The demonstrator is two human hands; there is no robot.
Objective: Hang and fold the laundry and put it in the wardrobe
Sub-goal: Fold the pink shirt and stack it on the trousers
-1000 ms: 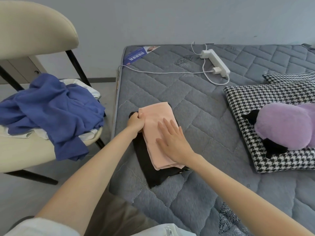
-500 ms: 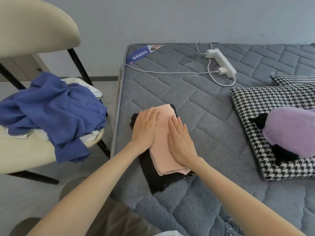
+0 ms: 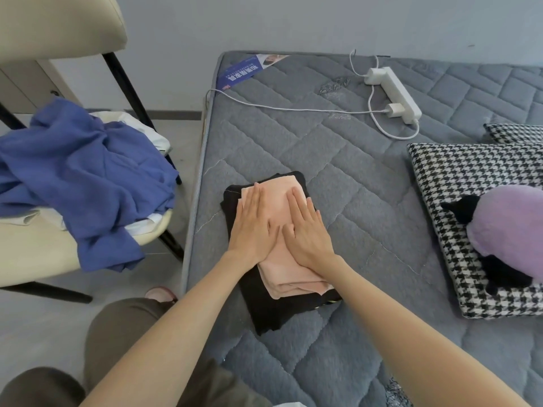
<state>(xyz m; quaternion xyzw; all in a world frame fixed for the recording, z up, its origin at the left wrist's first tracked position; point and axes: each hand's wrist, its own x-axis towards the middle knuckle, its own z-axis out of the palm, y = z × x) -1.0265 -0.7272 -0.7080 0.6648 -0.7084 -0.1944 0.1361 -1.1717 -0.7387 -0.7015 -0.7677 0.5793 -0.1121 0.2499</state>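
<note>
Grey quilted mattress fills the middle and right of the view. At its centre a folded pink garment lies on top of a folded black garment. Both the left hand and the right hand press flat on the pink one, fingers straight and side by side. At 9 o'clock a blue garment is heaped on a cream chair. A white power strip lies at 1 o'clock, and a checked pillow with a purple plush toy at 3 o'clock.

Pink garment (atop black one), grey mattress, houndstooth pillow
</note>
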